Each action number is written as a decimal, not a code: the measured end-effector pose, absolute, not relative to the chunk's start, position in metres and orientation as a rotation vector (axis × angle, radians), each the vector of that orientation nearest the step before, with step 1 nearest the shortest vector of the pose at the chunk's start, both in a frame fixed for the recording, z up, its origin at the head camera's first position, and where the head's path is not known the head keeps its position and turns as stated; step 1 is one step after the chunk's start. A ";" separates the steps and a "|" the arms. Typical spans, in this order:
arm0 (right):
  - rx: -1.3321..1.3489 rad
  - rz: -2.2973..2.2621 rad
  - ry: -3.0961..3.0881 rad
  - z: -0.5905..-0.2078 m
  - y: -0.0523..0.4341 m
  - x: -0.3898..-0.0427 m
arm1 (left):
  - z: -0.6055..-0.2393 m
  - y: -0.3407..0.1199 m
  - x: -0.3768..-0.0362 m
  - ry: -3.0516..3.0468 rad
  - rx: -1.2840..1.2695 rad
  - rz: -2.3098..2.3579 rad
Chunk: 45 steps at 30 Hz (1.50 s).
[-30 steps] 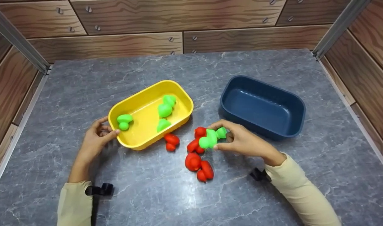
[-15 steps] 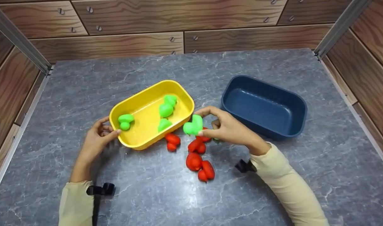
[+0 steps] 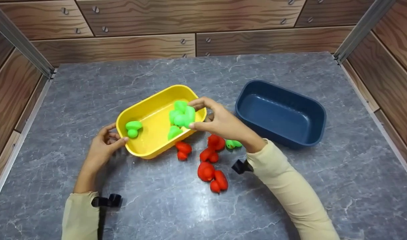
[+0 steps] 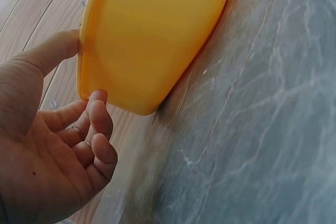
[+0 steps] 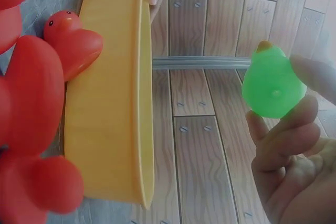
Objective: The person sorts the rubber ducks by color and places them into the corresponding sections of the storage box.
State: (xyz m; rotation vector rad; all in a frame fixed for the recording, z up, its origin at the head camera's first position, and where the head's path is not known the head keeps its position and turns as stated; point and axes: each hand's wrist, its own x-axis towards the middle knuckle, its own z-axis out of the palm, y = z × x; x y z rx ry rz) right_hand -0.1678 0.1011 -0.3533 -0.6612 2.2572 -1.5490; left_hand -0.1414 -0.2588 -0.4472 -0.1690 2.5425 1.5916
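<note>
Carried leftward off the bench, the green duck (image 3: 186, 118) now hangs over the yellow tray (image 3: 146, 148), pinched in the right hand (image 3: 223, 123), whose fingers (image 5: 283, 135) grip it, while the left hand (image 3: 103, 146) clasps the tray's corner.

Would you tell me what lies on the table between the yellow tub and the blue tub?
In the head view, the right hand crosses that gap above the table, between yellow tub and blue tub; otherwise bare marble.

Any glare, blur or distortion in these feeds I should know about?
Head view: sharp, even light, a pale sheen on the grey marble tabletop. Left wrist view: yellow plastic tub soft and close, left hand large. Right wrist view: red rubber ducks blurred at the edge; green rubber duck in the right hand fairly clear.
</note>
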 end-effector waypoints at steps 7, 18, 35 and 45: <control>-0.642 -1.541 2.270 -0.359 0.080 -0.176 | -0.447 -0.259 -0.142 2.540 -0.171 1.576; -0.609 -1.548 2.270 -0.360 0.050 -0.187 | -0.446 -0.259 -0.141 2.553 -0.155 1.619; -0.610 -1.250 2.460 -0.371 0.020 -0.193 | -0.447 -0.258 -0.141 2.548 -0.164 1.617; -0.572 -1.209 2.485 -0.376 0.017 -0.195 | -0.446 -0.258 -0.141 2.526 -0.167 1.637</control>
